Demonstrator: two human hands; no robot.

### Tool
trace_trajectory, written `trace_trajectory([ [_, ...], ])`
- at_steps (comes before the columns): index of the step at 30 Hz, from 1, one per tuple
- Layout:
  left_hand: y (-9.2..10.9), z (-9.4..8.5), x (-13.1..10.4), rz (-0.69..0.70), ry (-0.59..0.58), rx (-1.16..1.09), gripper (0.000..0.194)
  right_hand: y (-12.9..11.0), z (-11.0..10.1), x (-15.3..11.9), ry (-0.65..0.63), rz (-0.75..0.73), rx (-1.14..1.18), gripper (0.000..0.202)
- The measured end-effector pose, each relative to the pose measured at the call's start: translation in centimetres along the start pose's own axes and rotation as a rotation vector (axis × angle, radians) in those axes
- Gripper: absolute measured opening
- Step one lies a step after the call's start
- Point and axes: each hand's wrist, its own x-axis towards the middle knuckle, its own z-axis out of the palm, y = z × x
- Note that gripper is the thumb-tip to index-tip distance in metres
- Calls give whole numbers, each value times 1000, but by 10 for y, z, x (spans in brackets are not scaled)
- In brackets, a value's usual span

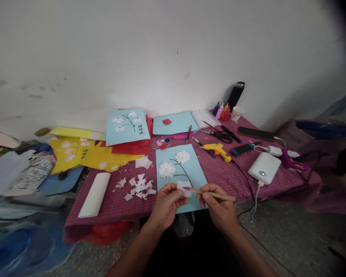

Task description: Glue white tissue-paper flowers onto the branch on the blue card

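Observation:
My left hand (pixel 169 202) pinches a small white paper square (pixel 184 189) over the lower part of a light blue card (pixel 196 163). Between the fingers of my right hand (pixel 217 204) is a thin wooden stick (pixel 219 196), its tip touching the paper square. Two fluffy white paper flowers (pixel 167 170) and dark drawn stems are on the card. Left of it lies a loose pile of white paper pieces (pixel 142 186) on the checked cloth.
A yellow glue gun (pixel 217 150), scissors (pixel 219 135), a white power bank (pixel 264 168) and a phone (pixel 256 133) lie to the right. A white roll (pixel 95 195) lies at the left. Finished cards (pixel 127 126), paint bottles (pixel 225 113) and a black flask (pixel 236 95) are at the back.

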Motion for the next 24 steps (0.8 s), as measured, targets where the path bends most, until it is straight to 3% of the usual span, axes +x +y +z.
trace_trajectory([
  [11, 0, -4, 0, 30, -20, -9, 14, 7, 1, 0, 11, 13, -18, 14],
  [17, 1, -5, -1, 10, -38, -37, 27, 10, -2, 0, -2, 14, -3, 12],
  [24, 0, -6, -1, -66, -9, -79, 28, 4, -4, 1, -38, -29, -93, 8],
])
